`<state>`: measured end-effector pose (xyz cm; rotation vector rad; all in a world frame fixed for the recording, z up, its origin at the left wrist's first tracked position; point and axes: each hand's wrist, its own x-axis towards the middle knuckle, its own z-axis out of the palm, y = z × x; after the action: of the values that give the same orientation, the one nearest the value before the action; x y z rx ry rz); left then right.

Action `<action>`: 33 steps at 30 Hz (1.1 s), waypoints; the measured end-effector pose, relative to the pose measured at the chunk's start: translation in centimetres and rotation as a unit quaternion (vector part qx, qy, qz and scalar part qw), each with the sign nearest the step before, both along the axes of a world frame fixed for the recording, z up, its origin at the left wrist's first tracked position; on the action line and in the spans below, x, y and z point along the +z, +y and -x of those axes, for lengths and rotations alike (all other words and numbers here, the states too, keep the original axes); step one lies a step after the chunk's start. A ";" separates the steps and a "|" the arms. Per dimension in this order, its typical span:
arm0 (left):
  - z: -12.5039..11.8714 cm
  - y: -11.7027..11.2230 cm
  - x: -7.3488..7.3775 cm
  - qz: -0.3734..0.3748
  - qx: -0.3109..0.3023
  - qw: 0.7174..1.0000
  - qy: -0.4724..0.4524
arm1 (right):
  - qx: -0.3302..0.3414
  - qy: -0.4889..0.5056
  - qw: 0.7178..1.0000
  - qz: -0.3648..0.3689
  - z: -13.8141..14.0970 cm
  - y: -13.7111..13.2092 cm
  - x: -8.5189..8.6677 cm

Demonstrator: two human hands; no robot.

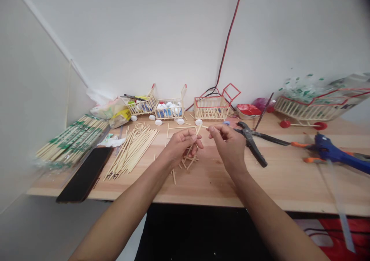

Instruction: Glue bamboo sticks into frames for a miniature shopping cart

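Note:
My left hand (185, 145) pinches pale wooden sticks (198, 130) joined at an angle, over the middle of the table. Close to its right, my right hand (227, 141) has thumb and forefinger closed on a short wooden stick (204, 127), whose left end meets the piece in my left hand. Whether the two are fixed together I cannot tell. Beneath my left hand lie several short cut sticks (189, 161), partly hidden by its fingers. A thin stick frame (180, 128) lies flat just behind my hands.
Long sticks (134, 149), a black phone (85, 172) and packed sticks (76, 137) lie left. Small stick carts (212, 108) line the wall, near a red paint tray (248, 110). Black-handled pliers (253, 145), a blue glue gun (332, 149) and a larger cart (306, 108) occupy the right.

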<state>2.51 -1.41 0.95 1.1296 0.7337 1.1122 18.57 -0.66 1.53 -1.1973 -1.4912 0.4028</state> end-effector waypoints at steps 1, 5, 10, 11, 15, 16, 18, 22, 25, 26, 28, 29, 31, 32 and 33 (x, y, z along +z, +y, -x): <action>0.0 0.0 0.0 0.000 -0.001 1.000 0.001 | -0.001 -0.002 1.000 0.000 0.0 0.0 0.0; 0.0 0.0 0.1 0.002 0.002 1.000 0.006 | -0.004 -0.009 1.000 -0.001 0.0 0.0 -0.1; 0.0 0.0 0.1 0.000 0.005 1.000 0.009 | -0.007 -0.013 1.000 0.002 0.0 0.0 -0.1; 0.0 0.0 0.1 0.000 0.003 1.000 0.009 | -0.006 -0.012 1.000 0.003 0.0 0.0 -0.1; 0.0 0.0 0.0 -0.004 -0.002 1.000 0.009 | -0.004 -0.011 1.000 0.005 0.0 0.0 -0.1; 0.0 0.0 0.0 -0.004 -0.002 1.000 0.010 | -0.004 -0.011 1.000 0.005 0.0 0.0 -0.1; 0.0 0.0 0.0 -0.002 0.000 1.000 0.011 | -0.005 -0.012 1.000 0.004 0.0 0.0 0.0; 0.0 0.0 0.0 0.000 0.002 1.000 0.017 | -0.005 -0.009 1.000 0.005 0.0 -0.1 0.0; 0.0 0.1 0.0 0.000 0.002 1.000 0.019 | -0.001 -0.008 1.000 0.008 0.0 -0.1 0.0; 0.0 0.1 0.0 0.000 0.002 1.000 0.019 | -0.001 -0.008 1.000 0.009 0.0 -0.1 0.0; 0.0 0.1 0.0 0.002 0.002 1.000 0.020 | 0.000 -0.007 1.000 0.009 0.0 -0.1 0.0; 0.0 0.1 0.0 0.002 0.001 1.000 0.021 | 0.000 -0.007 1.000 0.008 0.0 -0.1 0.0; 0.1 0.0 0.0 0.003 0.000 1.000 0.021 | -0.002 -0.008 1.000 0.007 0.0 -0.1 0.0; 0.1 0.0 0.0 0.002 -0.001 1.000 0.021 | -0.002 -0.008 1.000 0.008 0.0 -0.1 0.0; 0.1 0.0 0.0 0.002 -0.001 1.000 0.022 | -0.002 -0.009 1.000 0.009 0.0 -0.1 -0.1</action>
<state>2.46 -1.40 0.90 1.1542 0.7674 1.0874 18.58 -0.73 1.48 -1.2201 -1.5032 0.4039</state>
